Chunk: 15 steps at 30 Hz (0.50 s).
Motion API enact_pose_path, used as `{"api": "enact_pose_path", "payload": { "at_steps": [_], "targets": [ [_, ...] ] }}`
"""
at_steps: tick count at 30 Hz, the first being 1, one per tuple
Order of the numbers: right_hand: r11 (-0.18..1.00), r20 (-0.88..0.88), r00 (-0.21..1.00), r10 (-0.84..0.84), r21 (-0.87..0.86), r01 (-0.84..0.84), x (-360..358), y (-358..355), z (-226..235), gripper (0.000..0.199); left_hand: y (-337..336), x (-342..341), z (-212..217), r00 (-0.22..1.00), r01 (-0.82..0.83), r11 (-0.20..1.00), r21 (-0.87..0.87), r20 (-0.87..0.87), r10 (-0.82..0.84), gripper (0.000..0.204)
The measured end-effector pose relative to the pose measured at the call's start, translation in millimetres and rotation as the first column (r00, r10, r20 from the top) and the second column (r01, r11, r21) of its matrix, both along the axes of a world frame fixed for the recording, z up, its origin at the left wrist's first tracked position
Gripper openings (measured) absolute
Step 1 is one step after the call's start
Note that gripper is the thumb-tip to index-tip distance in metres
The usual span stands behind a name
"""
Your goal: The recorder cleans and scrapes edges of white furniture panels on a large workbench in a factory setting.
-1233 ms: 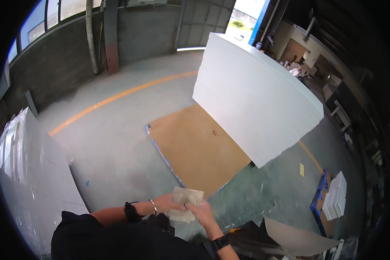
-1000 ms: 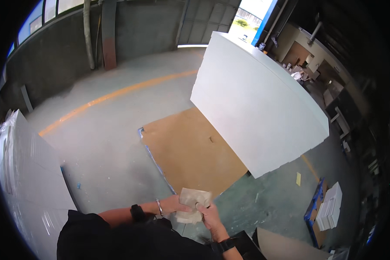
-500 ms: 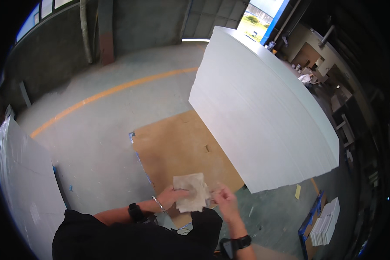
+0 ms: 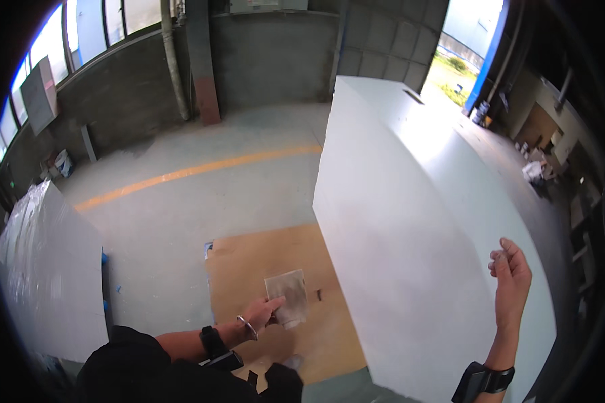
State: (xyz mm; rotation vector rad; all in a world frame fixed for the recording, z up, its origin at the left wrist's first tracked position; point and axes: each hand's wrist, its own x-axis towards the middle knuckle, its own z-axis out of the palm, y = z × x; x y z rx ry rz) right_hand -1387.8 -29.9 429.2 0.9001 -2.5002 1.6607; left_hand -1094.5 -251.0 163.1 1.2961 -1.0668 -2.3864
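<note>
Bare hands: two (left hand [image 4: 259,314], lower centre; right hand [image 4: 513,275], right edge). Square grey-beige pad [image 4: 293,289]: one, lower centre. Large white stacks [image 4: 383,228]: two, left and right. Flat brown board [image 4: 269,250]: one. Silver metal bangle [image 4: 247,327]: one.

Left forearm [image 4: 196,343]: comes in low from the left, slanting forward and inward.
Left hand [image 4: 262,313]: pinched tight, as I see it, thumb [image 4: 276,301] uppermost and pointing right.
Right forearm [image 4: 502,350]: reaches forward, well out to the right.
Right hand [image 4: 513,269]: lifted, well apart from the left, fingers [image 4: 512,248] loosely curled.
</note>
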Motion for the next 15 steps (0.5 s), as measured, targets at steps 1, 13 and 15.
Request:
{"api": "enact_pose_path", "payload": {
  "at_steps": [1, 13, 15],
  "targets": [
    [0.998, -0.097, 0.995, -0.023, 0.061, 0.029, -21.3, -1.4, -2.9, 0.026, 3.6, -14.3, 0.0, 1.000, -0.010, 1.000, 0.011, 0.018, 0.010, 0.027],
    [0.746, -0.443, 0.865, 0.237, 0.653, 0.130, -227.9, -132.1, -78.0, 0.039, -46.8, -174.5, 22.2, 0.990, -0.115, 0.964, -0.238, 0.057, 0.132, 0.027],
    [0.737, -0.396, 0.881, 0.258, 0.671, 0.086, -218.6, -138.4, -75.9, 0.041, -79.0, -200.4, 35.3, 0.970, -0.241, 0.914, -0.325, -0.106, 0.218, 0.025]
  ]
}}
